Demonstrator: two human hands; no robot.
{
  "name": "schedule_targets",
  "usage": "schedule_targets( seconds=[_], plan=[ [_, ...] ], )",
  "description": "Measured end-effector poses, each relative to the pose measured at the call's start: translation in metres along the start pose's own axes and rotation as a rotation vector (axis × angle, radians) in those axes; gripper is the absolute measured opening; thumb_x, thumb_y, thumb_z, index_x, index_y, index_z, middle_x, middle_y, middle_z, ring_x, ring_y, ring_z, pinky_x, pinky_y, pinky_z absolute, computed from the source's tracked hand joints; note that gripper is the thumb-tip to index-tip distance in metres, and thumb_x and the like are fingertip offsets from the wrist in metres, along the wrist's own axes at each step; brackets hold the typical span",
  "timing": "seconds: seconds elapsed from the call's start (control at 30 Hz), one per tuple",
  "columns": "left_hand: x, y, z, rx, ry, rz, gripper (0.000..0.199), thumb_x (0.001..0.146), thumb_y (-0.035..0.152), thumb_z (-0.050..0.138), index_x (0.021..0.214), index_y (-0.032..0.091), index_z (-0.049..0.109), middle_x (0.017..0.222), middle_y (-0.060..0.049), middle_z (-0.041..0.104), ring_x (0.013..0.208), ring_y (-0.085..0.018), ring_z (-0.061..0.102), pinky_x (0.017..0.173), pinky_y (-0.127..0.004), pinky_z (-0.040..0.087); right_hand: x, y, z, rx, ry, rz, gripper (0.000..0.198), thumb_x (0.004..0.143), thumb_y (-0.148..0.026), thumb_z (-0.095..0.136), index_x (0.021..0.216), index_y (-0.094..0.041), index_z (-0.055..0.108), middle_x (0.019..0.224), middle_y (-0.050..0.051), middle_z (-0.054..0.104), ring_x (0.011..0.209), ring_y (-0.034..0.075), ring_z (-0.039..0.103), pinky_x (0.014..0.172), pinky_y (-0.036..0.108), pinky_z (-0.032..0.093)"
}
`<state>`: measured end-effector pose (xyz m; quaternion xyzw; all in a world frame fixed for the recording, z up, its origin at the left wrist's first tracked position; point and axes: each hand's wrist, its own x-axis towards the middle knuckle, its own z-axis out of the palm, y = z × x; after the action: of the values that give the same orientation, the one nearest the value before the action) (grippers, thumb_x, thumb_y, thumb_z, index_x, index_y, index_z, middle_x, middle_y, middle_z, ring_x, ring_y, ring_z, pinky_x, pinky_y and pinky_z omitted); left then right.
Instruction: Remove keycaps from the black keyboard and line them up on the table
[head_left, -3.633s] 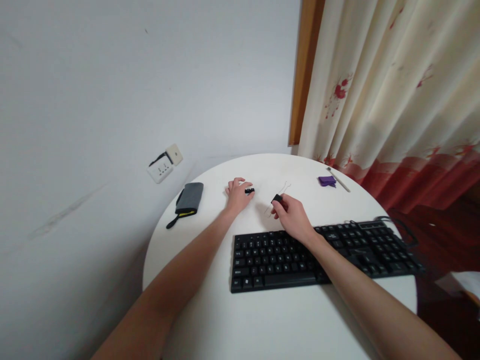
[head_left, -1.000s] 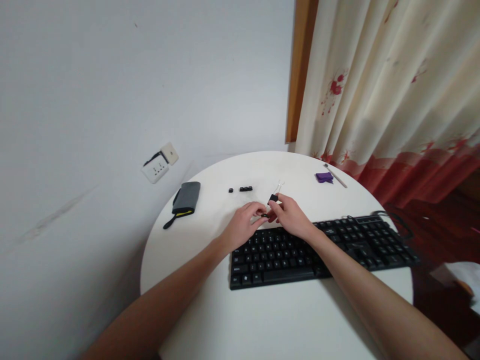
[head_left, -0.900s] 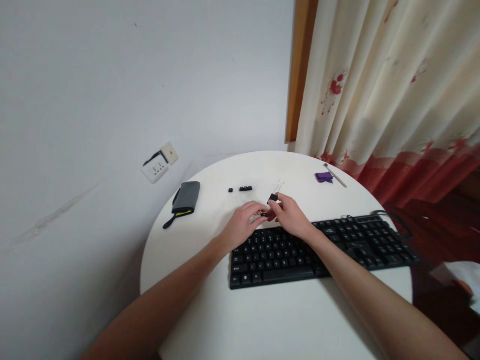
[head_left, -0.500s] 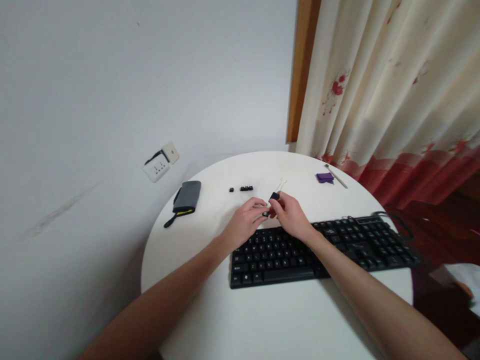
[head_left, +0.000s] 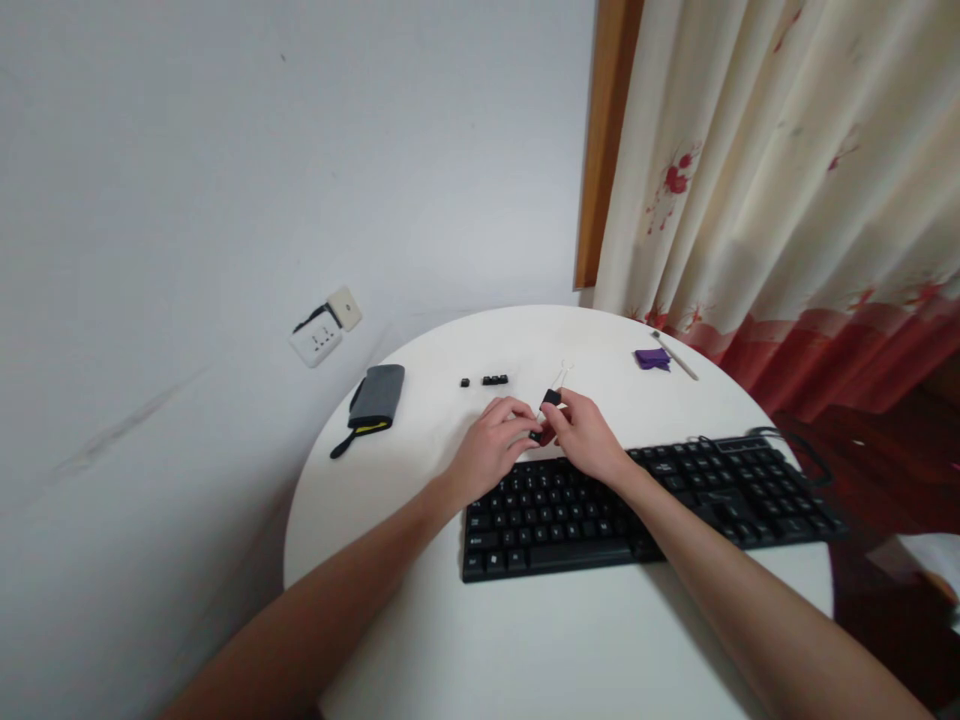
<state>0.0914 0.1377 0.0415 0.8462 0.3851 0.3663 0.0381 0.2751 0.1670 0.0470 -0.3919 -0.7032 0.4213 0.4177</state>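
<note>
My right hand (head_left: 589, 430) grips a wire keycap puller (head_left: 551, 397) by its black body, above the back edge of the black keyboard (head_left: 581, 553). Thin wire loops stick out from the far end of the puller. Close against it, the closed fingers of my left hand (head_left: 493, 447) pinch a small black keycap (head_left: 535, 436). Fingers partly cover the keycap, and I cannot tell whether the puller's near wires are still hooked on it. Beyond my hands lie a row of several loose black keycaps (head_left: 495, 380) and a single keycap (head_left: 465, 382).
A grey pouch (head_left: 377, 395) with a strap lies at the left of the round white table (head_left: 420, 640). A folded purple cloth (head_left: 652, 359) and a brush (head_left: 675, 356) are at the back right. The keyboard's cable (head_left: 806, 455) loops off the right edge.
Both hands stay together in nearly the same spot. The keycap between the left fingers has turned slightly, and the view has shifted a little.
</note>
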Motion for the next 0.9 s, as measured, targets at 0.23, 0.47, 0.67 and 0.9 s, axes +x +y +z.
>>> schedule_targets(
  seconds=[0.23,0.47,0.67,0.9],
  plan=[
    [0.000,0.000,0.001,-0.111,0.050,0.007,0.013,0.089,0.026,0.067,0.101,0.023,0.071,0.102,-0.006,0.064,0.100,-0.020,0.058,0.092,-0.037,0.050,-0.001,-0.006,-0.002,0.012,0.003,0.021,0.020,0.095,-0.032,0.049,0.080,-0.020,0.052,0.058,0.002,0.066,0.053,0.016,0.068,0.056,0.025,0.052],
    [0.001,-0.003,-0.002,-0.120,0.059,0.033,0.014,0.088,0.026,0.069,0.100,0.023,0.073,0.100,-0.007,0.065,0.099,-0.021,0.059,0.090,-0.040,0.049,0.000,-0.002,0.000,0.091,0.003,0.061,0.020,0.094,-0.033,0.050,0.081,-0.019,0.053,0.057,0.002,0.067,0.052,0.016,0.068,0.049,0.022,0.049],
    [0.008,-0.003,-0.017,-0.239,0.139,-0.062,0.012,0.083,0.026,0.074,0.094,0.022,0.073,0.098,-0.006,0.065,0.098,-0.020,0.061,0.092,-0.038,0.049,0.001,-0.007,0.000,0.207,0.028,0.067,0.020,0.094,-0.036,0.050,0.083,-0.019,0.053,0.066,0.005,0.071,0.054,0.016,0.068,0.047,0.022,0.049],
    [0.006,-0.042,-0.026,-0.109,0.209,-0.286,0.013,0.084,0.026,0.070,0.097,0.022,0.073,0.100,-0.005,0.070,0.094,-0.019,0.063,0.076,-0.031,0.050,0.005,-0.006,-0.006,0.177,0.155,0.095,0.019,0.093,-0.037,0.052,0.088,-0.018,0.054,0.074,0.008,0.074,0.057,0.015,0.069,0.048,0.021,0.048]
  ],
)
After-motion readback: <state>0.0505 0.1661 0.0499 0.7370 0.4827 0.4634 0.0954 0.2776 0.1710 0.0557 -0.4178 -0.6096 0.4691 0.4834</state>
